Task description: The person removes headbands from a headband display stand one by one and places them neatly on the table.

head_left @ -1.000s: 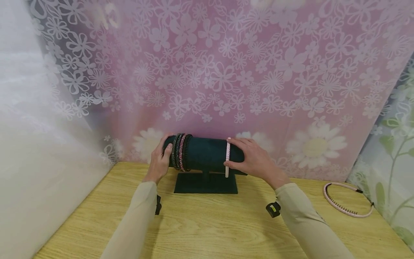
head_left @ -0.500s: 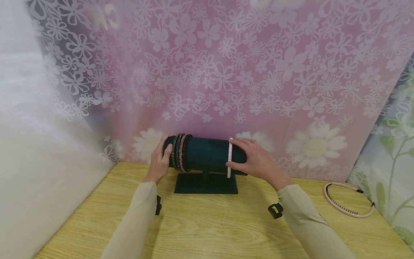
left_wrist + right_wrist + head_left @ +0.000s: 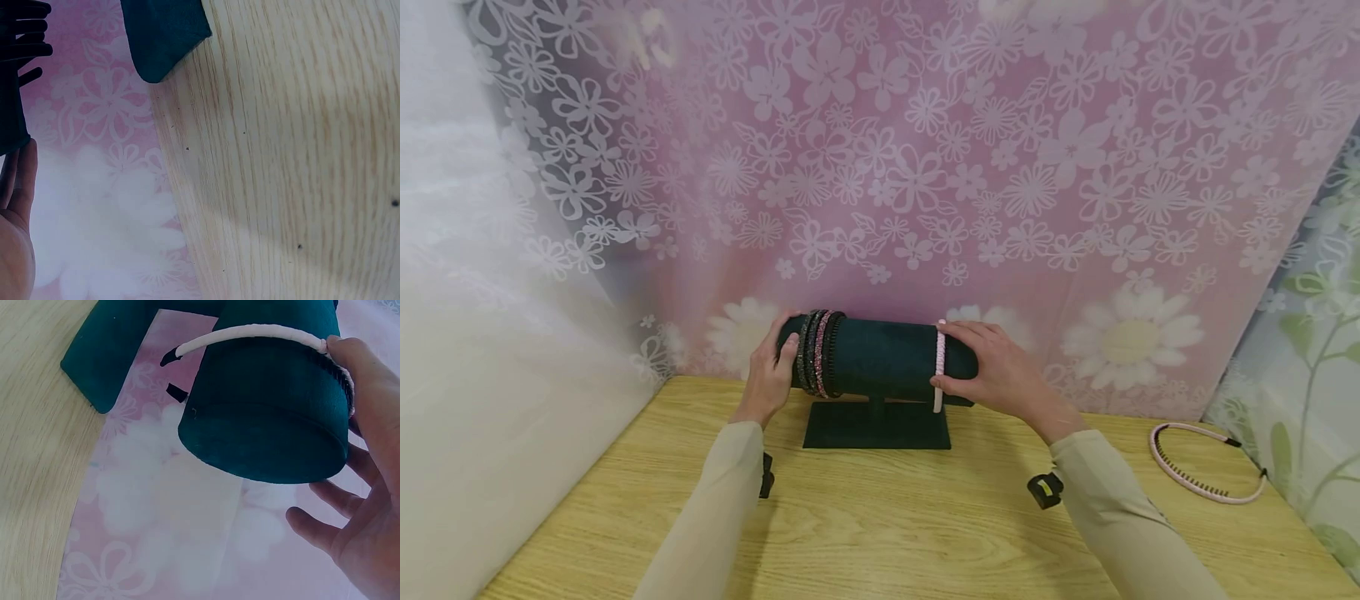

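Observation:
A dark green padded roll stand (image 3: pixel 883 358) stands on its flat base in the head view. Around its left end, my left hand (image 3: pixel 769 379) grips with the thumb in front. Just beside that thumb sit several headbands (image 3: pixel 822 354), dark and glittery, one pinkish. Towards the roll's right end, my right hand (image 3: pixel 1000 375) pinches a pale pink headband (image 3: pixel 939 358) between thumb and fingers. In the right wrist view this headband (image 3: pixel 269 330) arches over the roll, its black tips hanging past the side, inner teeth showing near the thumb.
Another pink headband (image 3: pixel 1206 492), toothed inside, lies on the wooden table (image 3: pixel 880 525) at the right. A pink floral backdrop (image 3: pixel 887 167) rises close behind the stand. A white wall (image 3: pixel 490 333) borders the left; a leafy panel (image 3: pixel 1315 417) borders the right.
My right hand has slid the pale pink headband a little to the right along the roll. My left hand and the stand have stayed put.

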Action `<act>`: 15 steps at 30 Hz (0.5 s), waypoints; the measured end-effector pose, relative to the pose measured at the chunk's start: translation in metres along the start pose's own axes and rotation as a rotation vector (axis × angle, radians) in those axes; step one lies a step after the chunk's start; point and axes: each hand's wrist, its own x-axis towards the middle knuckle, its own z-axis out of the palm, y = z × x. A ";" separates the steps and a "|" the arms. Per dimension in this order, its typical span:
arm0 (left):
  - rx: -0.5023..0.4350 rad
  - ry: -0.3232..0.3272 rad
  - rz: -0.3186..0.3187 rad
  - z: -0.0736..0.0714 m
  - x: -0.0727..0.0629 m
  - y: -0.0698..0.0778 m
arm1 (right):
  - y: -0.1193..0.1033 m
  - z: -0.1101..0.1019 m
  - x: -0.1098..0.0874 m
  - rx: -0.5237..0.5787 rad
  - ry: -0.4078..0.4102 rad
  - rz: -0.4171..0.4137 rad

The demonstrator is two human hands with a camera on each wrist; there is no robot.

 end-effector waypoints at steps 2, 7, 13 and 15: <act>0.004 -0.003 0.002 0.000 0.000 0.001 | 0.001 -0.001 -0.001 -0.010 0.000 0.002; 0.011 -0.005 0.002 -0.002 0.001 0.001 | 0.003 -0.002 -0.001 -0.003 -0.001 0.006; 0.012 -0.011 -0.004 -0.002 0.000 0.001 | 0.004 -0.002 -0.004 0.012 0.016 -0.013; 0.011 -0.013 -0.006 -0.002 0.000 0.001 | 0.004 -0.001 -0.004 0.013 0.019 -0.018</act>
